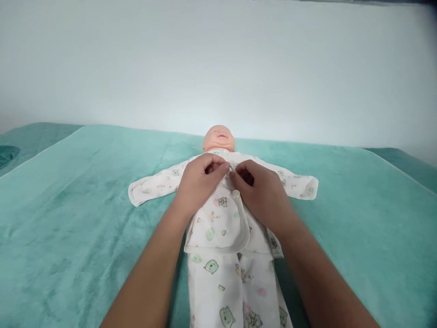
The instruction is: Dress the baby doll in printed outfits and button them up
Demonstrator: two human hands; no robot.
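Observation:
A baby doll [219, 138] lies on its back with its head at the far end. It wears a white wrap-front shirt [218, 223] printed with small animals, sleeves spread to both sides, and matching pants [218, 291]. At the upper chest, my left hand [202, 182] pinches the shirt's front edge between thumb and fingers. Just beside it, my right hand [262, 189] is closed on the same edge, fingertips nearly meeting the left ones. What lies between the fingertips is mostly hidden. A small pale fastener [236, 194] shows on the front edge below my hands.
A teal plush blanket [95, 218] spreads under the doll, over a darker teal cover [41, 132] at the far corners. Behind it rises a plain white wall [218, 64].

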